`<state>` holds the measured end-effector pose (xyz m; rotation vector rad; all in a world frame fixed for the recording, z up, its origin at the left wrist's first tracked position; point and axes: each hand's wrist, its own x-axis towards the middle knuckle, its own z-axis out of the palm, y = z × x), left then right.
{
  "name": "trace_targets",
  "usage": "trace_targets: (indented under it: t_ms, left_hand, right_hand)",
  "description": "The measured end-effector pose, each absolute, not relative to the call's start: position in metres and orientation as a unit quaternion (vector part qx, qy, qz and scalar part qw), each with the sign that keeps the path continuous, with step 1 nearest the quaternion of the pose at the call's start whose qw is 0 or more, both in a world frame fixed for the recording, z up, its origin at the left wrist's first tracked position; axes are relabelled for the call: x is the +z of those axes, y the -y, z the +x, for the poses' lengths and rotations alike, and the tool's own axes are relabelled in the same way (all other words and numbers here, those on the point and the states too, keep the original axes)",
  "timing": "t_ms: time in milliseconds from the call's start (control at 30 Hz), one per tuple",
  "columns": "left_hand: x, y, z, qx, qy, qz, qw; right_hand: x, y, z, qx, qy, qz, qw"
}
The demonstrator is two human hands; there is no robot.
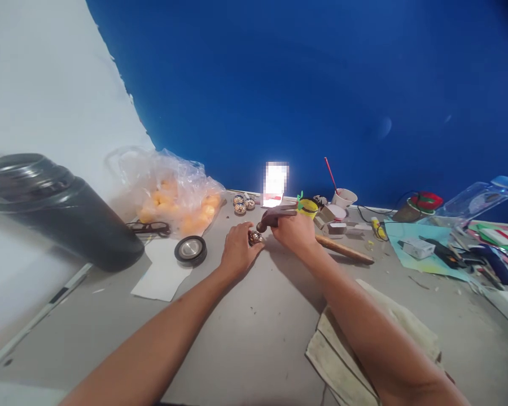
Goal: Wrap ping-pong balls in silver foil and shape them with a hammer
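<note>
My left hand [238,248] is closed, fingers and thumb around a small shiny patterned ball [255,237] on the table. Just right of it, my right hand [295,230] grips a hammer [275,216] close up under its dark metal head. The hammer's round striking face is beside the ball; I cannot tell whether they touch. Its wooden handle [345,250] sticks out to the right past my wrist. A few similar patterned balls [240,208] lie grouped farther back, near the wall.
A large dark flask [63,214] stands at left, near a round lid [190,250] and white paper [158,282]. Behind are glasses [152,228] and a plastic bag of orange things [173,197]. At right are a folded cloth [342,355], paper cup [345,197] and clear bottle [474,203].
</note>
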<state>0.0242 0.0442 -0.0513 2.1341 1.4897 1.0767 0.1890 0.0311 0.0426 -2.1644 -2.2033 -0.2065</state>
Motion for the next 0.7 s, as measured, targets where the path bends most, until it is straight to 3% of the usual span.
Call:
trace_targets:
  t_ms: [233,700]
  left_hand:
    - [-0.0430,-0.0438,0.0184,0.366,-0.501,0.752,0.221]
    - [-0.0454,-0.0429,0.0148,0.386,-0.487,0.757,0.204]
  right_hand:
    - [0.0426,-0.0294,0.1857,-0.067,0.704,-0.707,0.020]
    - [0.0440,-0.0312,0.1899,-0.065,0.703,-0.708,0.022]
